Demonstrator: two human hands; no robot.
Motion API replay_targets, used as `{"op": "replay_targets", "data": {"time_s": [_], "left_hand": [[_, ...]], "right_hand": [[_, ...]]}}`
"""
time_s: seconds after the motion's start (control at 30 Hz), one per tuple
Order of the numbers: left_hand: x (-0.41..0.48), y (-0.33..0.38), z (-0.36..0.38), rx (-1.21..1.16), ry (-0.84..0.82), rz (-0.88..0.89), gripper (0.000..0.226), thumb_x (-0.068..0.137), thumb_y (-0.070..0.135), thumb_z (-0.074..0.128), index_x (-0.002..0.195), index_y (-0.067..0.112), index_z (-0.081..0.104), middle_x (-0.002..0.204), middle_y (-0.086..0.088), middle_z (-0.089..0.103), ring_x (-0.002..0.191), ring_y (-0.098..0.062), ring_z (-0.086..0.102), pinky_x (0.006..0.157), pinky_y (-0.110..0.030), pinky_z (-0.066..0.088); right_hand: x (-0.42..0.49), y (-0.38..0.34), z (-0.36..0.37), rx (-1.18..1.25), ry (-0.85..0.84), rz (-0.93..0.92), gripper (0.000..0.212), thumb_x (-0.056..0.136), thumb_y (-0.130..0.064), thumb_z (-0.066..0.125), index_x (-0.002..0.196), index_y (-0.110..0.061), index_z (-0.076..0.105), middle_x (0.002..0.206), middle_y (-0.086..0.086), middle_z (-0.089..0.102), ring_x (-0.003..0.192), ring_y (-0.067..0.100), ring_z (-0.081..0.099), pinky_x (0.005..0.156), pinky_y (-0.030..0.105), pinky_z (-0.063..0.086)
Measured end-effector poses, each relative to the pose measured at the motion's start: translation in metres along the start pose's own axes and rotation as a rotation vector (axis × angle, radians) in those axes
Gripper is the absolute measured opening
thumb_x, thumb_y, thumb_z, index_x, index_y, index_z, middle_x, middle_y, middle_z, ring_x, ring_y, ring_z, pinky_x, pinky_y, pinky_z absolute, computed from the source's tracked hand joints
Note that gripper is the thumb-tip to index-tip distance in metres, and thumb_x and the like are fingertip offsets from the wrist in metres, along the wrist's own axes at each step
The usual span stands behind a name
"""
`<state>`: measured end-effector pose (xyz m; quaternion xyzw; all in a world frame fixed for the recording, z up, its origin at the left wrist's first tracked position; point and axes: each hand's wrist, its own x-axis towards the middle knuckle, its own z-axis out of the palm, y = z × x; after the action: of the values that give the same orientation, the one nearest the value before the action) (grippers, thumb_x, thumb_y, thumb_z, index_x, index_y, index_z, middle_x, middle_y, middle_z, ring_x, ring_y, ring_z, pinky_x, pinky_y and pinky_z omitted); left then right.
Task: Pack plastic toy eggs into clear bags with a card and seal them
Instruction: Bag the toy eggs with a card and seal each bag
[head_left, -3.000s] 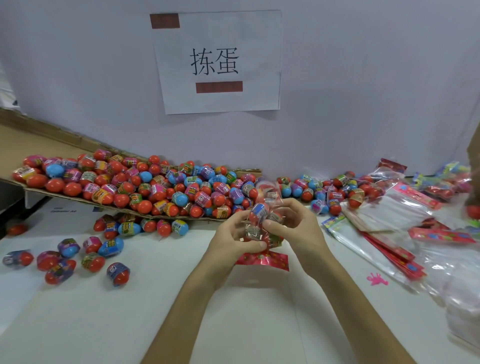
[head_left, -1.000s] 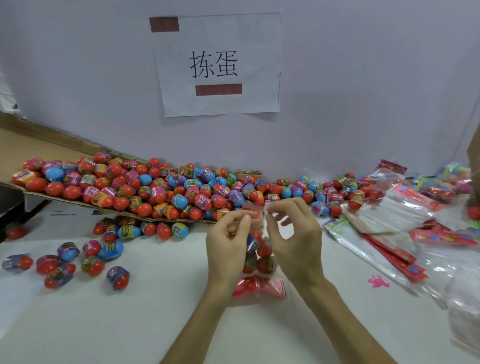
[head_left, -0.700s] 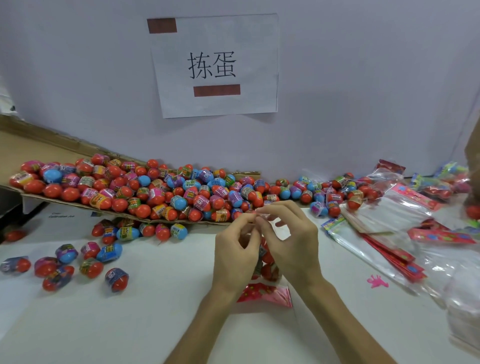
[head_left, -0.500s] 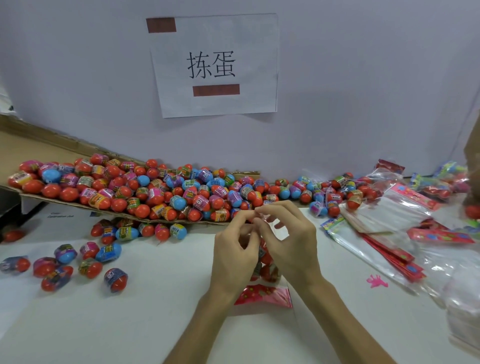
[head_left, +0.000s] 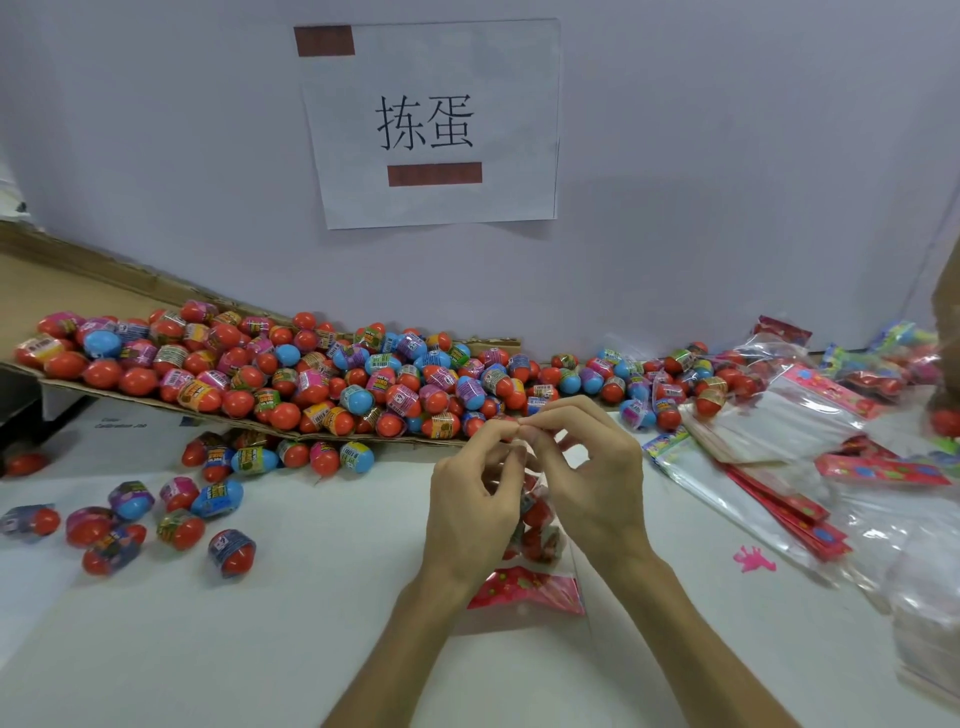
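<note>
your left hand (head_left: 470, 512) and right hand (head_left: 592, 488) each grip pinch the top edge of the clear bag (head_left: 540, 525) of eggs above the desk (head_left: 260, 623).

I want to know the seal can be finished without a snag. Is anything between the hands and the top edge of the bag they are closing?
Nothing visible is. The left hand and right hand already pinch the clear bag at its top edge, fingertips meeting, with the eggs and red card hanging below inside.
</note>
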<state>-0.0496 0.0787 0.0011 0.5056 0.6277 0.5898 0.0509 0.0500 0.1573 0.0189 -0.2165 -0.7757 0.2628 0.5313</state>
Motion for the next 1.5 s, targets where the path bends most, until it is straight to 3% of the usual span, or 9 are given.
{"op": "replay_targets", "data": {"time_s": [0.1, 0.7, 0.83, 1.03, 1.17, 1.27, 1.33, 1.4, 1.5], "left_hand": [[0.000, 0.000, -0.001, -0.032, -0.004, -0.010, 0.030, 0.101, 0.011, 0.062, 0.113, 0.038, 0.065, 0.103, 0.026, 0.071, 0.096, 0.002, 0.070, 0.079, -0.010, 0.054], [0.003, 0.006, -0.002, -0.090, -0.044, -0.058, 0.034, 0.102, 0.009, 0.062, 0.107, 0.042, 0.066, 0.098, 0.024, 0.073, 0.093, 0.001, 0.073, 0.078, -0.011, 0.055], [0.004, 0.000, -0.005, -0.133, -0.002, -0.102, 0.021, 0.101, 0.005, 0.062, 0.105, 0.024, 0.071, 0.094, 0.018, 0.076, 0.088, -0.005, 0.075, 0.078, -0.022, 0.061], [0.009, 0.001, -0.011, -0.212, 0.105, -0.235, 0.022, 0.103, 0.013, 0.060, 0.107, 0.034, 0.067, 0.087, 0.011, 0.078, 0.090, -0.002, 0.074, 0.074, -0.010, 0.053], [0.013, -0.009, -0.017, -0.234, 0.188, -0.386, 0.022, 0.105, 0.017, 0.058, 0.101, 0.037, 0.067, 0.087, 0.014, 0.079, 0.089, 0.005, 0.071, 0.070, -0.004, 0.049], [0.015, -0.019, -0.019, -0.244, 0.252, -0.489, 0.017, 0.104, 0.018, 0.059, 0.105, 0.028, 0.072, 0.092, 0.009, 0.080, 0.094, 0.000, 0.073, 0.076, -0.013, 0.055], [0.016, -0.024, -0.020, -0.237, 0.305, -0.535, 0.016, 0.104, 0.018, 0.059, 0.110, 0.021, 0.073, 0.096, 0.005, 0.080, 0.098, -0.007, 0.073, 0.083, -0.024, 0.057], [0.017, -0.027, -0.021, -0.246, 0.363, -0.564, 0.015, 0.104, 0.017, 0.059, 0.107, 0.021, 0.073, 0.095, 0.003, 0.079, 0.098, -0.010, 0.073, 0.080, -0.025, 0.056], [0.017, -0.028, -0.023, -0.261, 0.386, -0.587, 0.015, 0.104, 0.018, 0.058, 0.108, 0.020, 0.073, 0.094, 0.005, 0.079, 0.097, -0.009, 0.073, 0.075, -0.018, 0.052]], "right_hand": [[0.002, -0.004, -0.002, 0.076, -0.010, 0.048, 0.014, 0.087, 0.001, 0.076, 0.087, -0.013, 0.077, 0.087, -0.007, 0.068, 0.086, 0.013, 0.065, 0.069, 0.017, 0.048], [0.005, -0.004, -0.001, 0.158, -0.033, 0.244, 0.017, 0.099, -0.010, 0.064, 0.090, -0.024, 0.066, 0.087, -0.007, 0.066, 0.086, 0.011, 0.063, 0.076, 0.018, 0.050], [0.012, 0.007, -0.012, 0.299, 0.126, 0.461, 0.008, 0.100, -0.019, 0.062, 0.095, -0.020, 0.069, 0.085, -0.004, 0.067, 0.079, 0.005, 0.062, 0.074, 0.021, 0.051], [0.021, 0.025, -0.025, 0.295, 0.272, 0.582, 0.011, 0.097, -0.024, 0.068, 0.090, -0.033, 0.070, 0.080, -0.015, 0.070, 0.076, -0.002, 0.063, 0.069, 0.015, 0.054], [0.035, 0.025, -0.034, 0.117, 0.305, 0.570, 0.017, 0.097, -0.023, 0.069, 0.085, -0.035, 0.068, 0.086, -0.010, 0.070, 0.085, 0.009, 0.065, 0.079, 0.026, 0.057], [0.060, 0.018, -0.052, -0.051, 0.229, 0.444, 0.006, 0.095, -0.021, 0.071, 0.090, -0.022, 0.074, 0.088, 0.001, 0.073, 0.086, 0.023, 0.068, 0.082, 0.041, 0.059], [0.084, 0.009, -0.066, -0.136, 0.194, 0.366, 0.011, 0.094, -0.022, 0.072, 0.098, -0.014, 0.076, 0.089, 0.005, 0.073, 0.082, 0.021, 0.067, 0.082, 0.042, 0.058], [0.111, -0.007, -0.083, -0.147, 0.113, 0.338, 0.016, 0.093, -0.026, 0.074, 0.101, -0.013, 0.078, 0.084, -0.001, 0.072, 0.076, 0.010, 0.064, 0.075, 0.031, 0.056], [0.150, -0.041, -0.118, -0.093, -0.276, 0.266, 0.011, 0.086, -0.035, 0.080, 0.092, -0.026, 0.081, 0.082, -0.009, 0.075, 0.074, 0.003, 0.062, 0.070, 0.015, 0.046]]}}
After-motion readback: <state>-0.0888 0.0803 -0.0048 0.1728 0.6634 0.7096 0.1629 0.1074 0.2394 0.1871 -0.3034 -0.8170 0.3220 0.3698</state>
